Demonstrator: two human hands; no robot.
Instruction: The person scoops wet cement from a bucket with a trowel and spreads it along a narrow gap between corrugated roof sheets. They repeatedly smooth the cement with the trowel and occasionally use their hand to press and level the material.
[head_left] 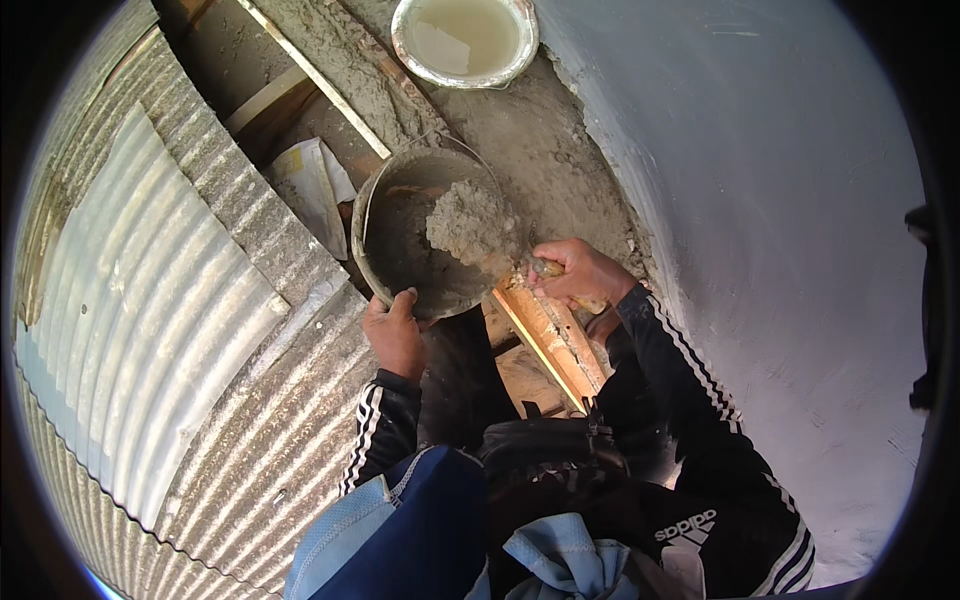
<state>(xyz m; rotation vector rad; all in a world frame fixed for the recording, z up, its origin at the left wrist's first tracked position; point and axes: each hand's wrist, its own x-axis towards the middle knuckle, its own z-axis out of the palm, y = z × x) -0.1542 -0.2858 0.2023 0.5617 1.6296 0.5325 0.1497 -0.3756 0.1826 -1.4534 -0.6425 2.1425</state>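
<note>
A dark, mortar-stained bucket [372, 225] is tipped in front of me, its thin wire handle arching over the far rim. My left hand [396, 334] grips its near rim, thumb over the edge. In my right hand [584, 274] is the worn handle of a trowel [549, 267]. A heap of wet grey mortar [472, 226] lies on the trowel's blade, over the right side of the bucket's mouth, and covers the blade. More mortar coats the bucket's inner wall.
Corrugated roofing [230, 370] fills the left side. A grey plastered wall [780, 250] rises on the right. Beyond the bucket stands a basin of cloudy water [465, 40]. Wooden beams [548, 335] with gaps run beneath me, and a torn white sack [310, 185] lies left of the bucket.
</note>
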